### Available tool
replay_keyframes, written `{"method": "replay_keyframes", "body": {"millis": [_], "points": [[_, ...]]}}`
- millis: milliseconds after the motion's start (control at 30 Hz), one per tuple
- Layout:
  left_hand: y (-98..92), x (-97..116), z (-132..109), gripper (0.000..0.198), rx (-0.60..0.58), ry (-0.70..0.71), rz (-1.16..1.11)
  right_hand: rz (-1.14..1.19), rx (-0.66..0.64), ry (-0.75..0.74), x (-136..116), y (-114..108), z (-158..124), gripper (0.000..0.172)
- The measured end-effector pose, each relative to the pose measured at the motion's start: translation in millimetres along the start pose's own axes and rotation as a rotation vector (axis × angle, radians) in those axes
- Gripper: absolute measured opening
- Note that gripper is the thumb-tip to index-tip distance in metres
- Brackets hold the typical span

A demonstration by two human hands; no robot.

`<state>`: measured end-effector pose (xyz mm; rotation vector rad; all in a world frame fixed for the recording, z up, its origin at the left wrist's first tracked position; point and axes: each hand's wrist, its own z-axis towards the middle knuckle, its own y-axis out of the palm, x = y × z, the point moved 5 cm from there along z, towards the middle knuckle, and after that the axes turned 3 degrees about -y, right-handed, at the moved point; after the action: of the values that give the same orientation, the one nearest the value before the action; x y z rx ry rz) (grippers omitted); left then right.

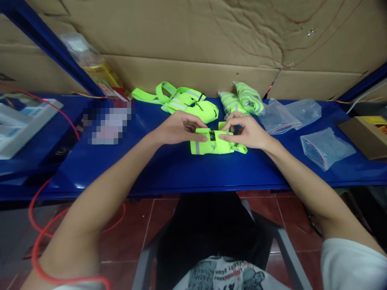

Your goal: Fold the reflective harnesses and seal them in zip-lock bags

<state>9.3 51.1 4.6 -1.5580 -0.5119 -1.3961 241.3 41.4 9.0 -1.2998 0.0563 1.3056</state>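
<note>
A folded neon-yellow reflective strap (223, 147) with grey bands and a dark buckle-like piece lies on the blue table in front of me. My left hand (183, 128) pinches its left part between thumb and fingers. On the other side, my right hand (246, 131) grips the right part, fingers curled over the top edge. A short loop of the strap sticks out to the right below that hand. Just behind my hands, a loose pile of the same neon straps (184, 100) rests on the table.
Bagged neon straps (249, 98) lean by the cardboard wall (181, 68). Clear plastic bags (290, 114) and another clear bag (328, 147) lie to the right, near a cardboard box (363, 135). At the left stand a bottle (90, 60) and a white tray (27, 125); a red hose (36, 245) hangs below.
</note>
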Motion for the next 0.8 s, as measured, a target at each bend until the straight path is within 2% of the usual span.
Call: {"method": "replay_keyframes", "body": {"millis": [67,133,300,500,600,700,800], "points": [[-0.2,-4,1,0.036,-0.001,-0.007,-0.009,-0.166,0.102,-0.012,0,-6,-1,0.04],[-0.6,-7,2,0.036,-0.008,-0.01,-0.021,-0.249,0.108,0.026,2,-6,-2,0.042],[-2.4,-12,4,0.037,0.007,0.007,-0.028,-0.164,0.005,0.099,3,0,-2,0.041],[-1.5,-12,5,0.036,0.033,0.039,0.004,-0.157,0.125,-0.012,-11,-4,0,0.028],[-0.4,-15,6,0.038,0.045,0.029,0.015,-0.122,0.125,-0.034,-19,-5,-2,0.026],[0.5,-22,8,0.038,0.049,0.007,0.011,-0.091,0.086,-0.057,-26,-6,-5,0.034],[-0.8,-29,10,0.035,0.1,0.007,0.05,-0.196,-0.032,-0.111,-33,-3,-8,0.062]]}}
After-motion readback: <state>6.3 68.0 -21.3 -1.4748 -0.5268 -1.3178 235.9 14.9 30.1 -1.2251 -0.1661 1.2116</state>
